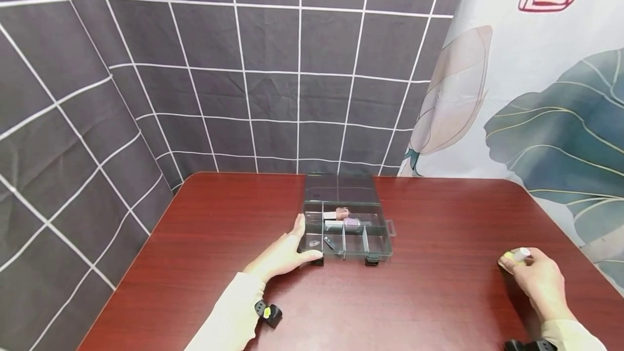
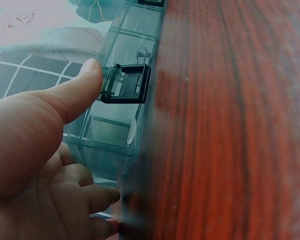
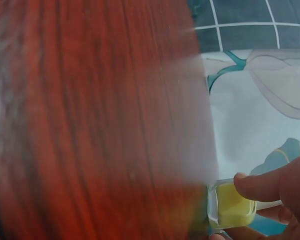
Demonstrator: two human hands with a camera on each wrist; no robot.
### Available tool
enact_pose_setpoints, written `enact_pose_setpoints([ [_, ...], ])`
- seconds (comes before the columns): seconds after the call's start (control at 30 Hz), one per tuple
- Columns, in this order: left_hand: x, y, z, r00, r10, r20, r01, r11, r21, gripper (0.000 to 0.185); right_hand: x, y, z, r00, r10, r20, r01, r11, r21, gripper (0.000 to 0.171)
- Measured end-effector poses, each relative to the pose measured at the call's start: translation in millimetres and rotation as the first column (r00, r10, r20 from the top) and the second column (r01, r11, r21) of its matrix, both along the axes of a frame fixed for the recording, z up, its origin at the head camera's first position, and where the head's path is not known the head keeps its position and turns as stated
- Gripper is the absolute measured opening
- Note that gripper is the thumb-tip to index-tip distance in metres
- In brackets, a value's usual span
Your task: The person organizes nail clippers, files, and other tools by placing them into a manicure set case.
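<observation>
A dark red wood-grain surface [image 1: 439, 297] carries a clear plastic compartment box [image 1: 347, 248]. The box's lid stands open.

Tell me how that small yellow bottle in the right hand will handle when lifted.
The yellow bottle looks like clear glass, so probably smooth, a bit slippery and breakable if dropped. It is small within the right hand, so likely light. Its body looks squarish in the right wrist view, so it may not roll readily on the table.

Left hand [image 1: 285, 253] flat, fingers straight, thumb out, forearm angled in from below. Right hand [image 1: 536, 278] low at right, fingers curled in a pinch.
</observation>
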State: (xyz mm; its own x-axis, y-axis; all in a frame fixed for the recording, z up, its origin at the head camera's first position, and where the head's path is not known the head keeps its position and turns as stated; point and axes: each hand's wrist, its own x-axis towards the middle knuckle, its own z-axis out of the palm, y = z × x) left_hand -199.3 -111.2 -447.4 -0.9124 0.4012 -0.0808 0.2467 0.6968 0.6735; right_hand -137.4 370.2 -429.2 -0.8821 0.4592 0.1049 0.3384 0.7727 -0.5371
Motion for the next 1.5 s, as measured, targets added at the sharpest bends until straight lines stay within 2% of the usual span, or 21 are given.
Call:
enact_pose_setpoints([
  [0.3,-0.8,1,-2.0,1.0,-0.006,-0.012,0.006,1.0,-0.002,0.098,1.4,-1,1.9,0.999,-0.013,-0.046,0.012,1.0,-0.016,0.038],
  [0.63,-0.4,1,-0.8,1.0,-0.008,-0.015,0.008,1.0,0.002,0.098,-6.6,-20,6.5,0.976,0.022,-0.217,-0.016,0.999,0.03,0.028],
  [0.77,0.1,1,0.0,1.0,-0.004,-0.005,0.004,1.0,0.001,0.098,-10.6,-32,10.0,0.957,0.108,-0.271,-0.098,0.994,0.049,0.03],
  [0.93,1.2,1,2.1,1.0,-0.005,-0.007,0.005,1.0,0.006,0.097,-16.3,-43,9.9,0.925,0.226,-0.306,-0.21,0.974,0.087,0.03],
  [1.1,1.2,1,3.9,1.0,-0.018,-0.02,0.018,1.0,0.008,0.097,-23.3,-53,8.5,0.903,0.289,-0.318,-0.255,0.956,0.143,0.026],
  [1.5,1.3,1,3.4,1.0,-0.017,-0.015,0.017,1.0,0.007,0.098,-41.5,-82,14.4,0.856,0.371,-0.36,-0.334,0.928,0.164,0.025],
])
